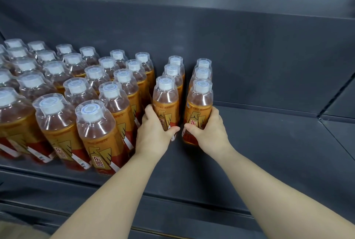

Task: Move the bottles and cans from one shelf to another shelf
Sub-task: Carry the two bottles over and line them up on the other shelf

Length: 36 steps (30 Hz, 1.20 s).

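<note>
On the dark shelf [269,139] we are gripping the left bottle [166,100] with our left hand [153,133] and the right bottle [200,102] with our right hand [209,133], both upright beside the packed rows [96,123].

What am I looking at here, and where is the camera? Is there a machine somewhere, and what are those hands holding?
No machine shows here: these are a person's two bare hands. The single picture comes from a camera worn on the person's head, looking forward and down. In front is a dark grey shelf. On it stand many identical bottles of amber drink with white caps, lined up in rows. The left hand grips one front bottle, with its fingers curled round the label. The right hand grips the neighbouring bottle the same way. Whether those two bottles rest on the shelf or are just lifted, I cannot tell.
</note>
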{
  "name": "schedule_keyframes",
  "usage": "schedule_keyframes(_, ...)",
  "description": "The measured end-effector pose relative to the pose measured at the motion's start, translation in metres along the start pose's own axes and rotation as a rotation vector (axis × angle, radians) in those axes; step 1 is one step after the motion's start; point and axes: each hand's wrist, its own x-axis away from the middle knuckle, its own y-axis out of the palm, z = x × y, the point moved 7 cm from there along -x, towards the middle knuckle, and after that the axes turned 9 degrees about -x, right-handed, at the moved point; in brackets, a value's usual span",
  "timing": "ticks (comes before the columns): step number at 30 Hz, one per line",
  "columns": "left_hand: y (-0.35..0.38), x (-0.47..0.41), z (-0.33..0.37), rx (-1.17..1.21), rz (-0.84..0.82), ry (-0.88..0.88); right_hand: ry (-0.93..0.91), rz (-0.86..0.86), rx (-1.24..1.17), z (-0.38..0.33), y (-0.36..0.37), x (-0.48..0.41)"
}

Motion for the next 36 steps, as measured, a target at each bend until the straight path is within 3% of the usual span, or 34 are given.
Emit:
schedule_keyframes(11,0.007,0.004,-0.005,0.01,-0.05,0.059,0.022,0.122,0.03,0.0,0.009,0.003)
schedule_keyframes(36,0.017,-0.007,0.002,-0.041,-0.073,0.054,0.041,0.096,-0.009,0.006,0.012,-0.006)
